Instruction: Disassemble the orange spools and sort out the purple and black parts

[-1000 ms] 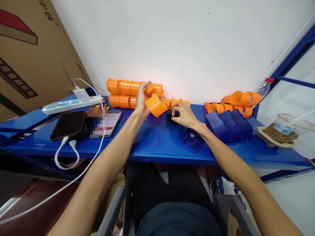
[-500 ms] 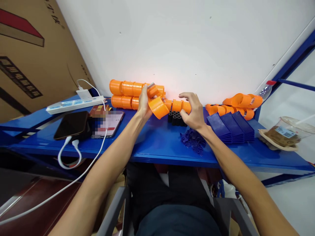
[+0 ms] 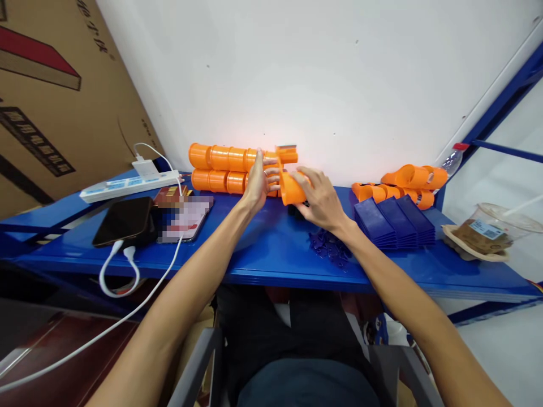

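An orange plastic tape dispenser frame (image 3: 292,191), with a round hub and a grey-edged upper arm, is held above the table. My right hand (image 3: 321,199) wraps its fingers and thumb around the hub from the right. To its left, my left hand (image 3: 259,185) is upright with fingers stretched apart; whether the fingertips touch the frame I cannot tell. Behind my left hand lie two stacked rows of orange cylinders (image 3: 220,157) along the wall. Black rollers (image 3: 293,210) are mostly hidden under my right hand, and small dark-blue parts (image 3: 328,247) lie in a heap below my wrist.
Blue flat plates (image 3: 375,223) lie in stacks at right, before more orange frames (image 3: 413,176). A drink cup (image 3: 487,229) sits in a holder at the far right. On the left are a power strip (image 3: 127,186), a black device (image 3: 125,220), a phone (image 3: 199,217) and a white cable (image 3: 159,282).
The orange frame has passed from my left hand to my right and turned more upright. My right hand moved left to grip it; my left fingers have opened.
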A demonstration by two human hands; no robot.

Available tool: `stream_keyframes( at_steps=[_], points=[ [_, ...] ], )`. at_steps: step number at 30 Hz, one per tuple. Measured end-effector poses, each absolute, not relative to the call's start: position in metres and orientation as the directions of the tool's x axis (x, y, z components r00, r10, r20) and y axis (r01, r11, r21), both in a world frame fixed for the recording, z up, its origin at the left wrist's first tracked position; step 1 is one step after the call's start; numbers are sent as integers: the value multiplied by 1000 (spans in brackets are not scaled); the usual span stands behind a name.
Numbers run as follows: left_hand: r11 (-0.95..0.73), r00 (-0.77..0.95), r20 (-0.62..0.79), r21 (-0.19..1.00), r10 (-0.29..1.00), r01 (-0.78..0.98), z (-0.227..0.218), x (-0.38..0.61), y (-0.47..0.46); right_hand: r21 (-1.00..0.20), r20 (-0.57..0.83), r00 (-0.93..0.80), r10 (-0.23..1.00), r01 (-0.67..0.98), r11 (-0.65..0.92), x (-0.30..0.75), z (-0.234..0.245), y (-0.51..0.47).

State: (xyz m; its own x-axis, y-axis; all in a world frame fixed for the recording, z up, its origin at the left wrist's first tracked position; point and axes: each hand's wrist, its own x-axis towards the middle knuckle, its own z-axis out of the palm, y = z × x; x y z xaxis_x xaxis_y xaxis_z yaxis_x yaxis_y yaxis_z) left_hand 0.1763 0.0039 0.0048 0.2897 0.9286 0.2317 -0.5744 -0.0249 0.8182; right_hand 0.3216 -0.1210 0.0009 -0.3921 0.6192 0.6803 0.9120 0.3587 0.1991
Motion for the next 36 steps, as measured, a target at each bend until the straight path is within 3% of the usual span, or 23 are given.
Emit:
stream_keyframes(
  at_steps=[6, 12, 18, 25, 31, 36],
  points=[
    [-28, 231, 200, 811, 952, -585, 12, 166, 3, 52, 793, -138, 593, 986, 159, 361, 12, -118],
    [-107, 55, 192, 738, 980, -667, 21, 163, 0, -125, 764, 56, 643, 990, 63, 398, 15, -99],
    [-91, 3, 129, 719, 992, -689, 21, 161, 6, -217, 641, 23, 768, 964, 152, 403, 39, -43],
    [-70, 28, 124, 717, 992, -694, 22, 161, 3, -288, 415, 24, 910, 952, 106, 374, 57, -8],
    [-78, 30, 136, 717, 990, -693, 23, 161, 1, -298, 376, 46, 925, 952, 74, 365, 53, 0],
    [-111, 50, 201, 711, 978, -695, 7, 168, 20, -262, 441, 22, 897, 959, 105, 385, 40, 17]
  ],
)
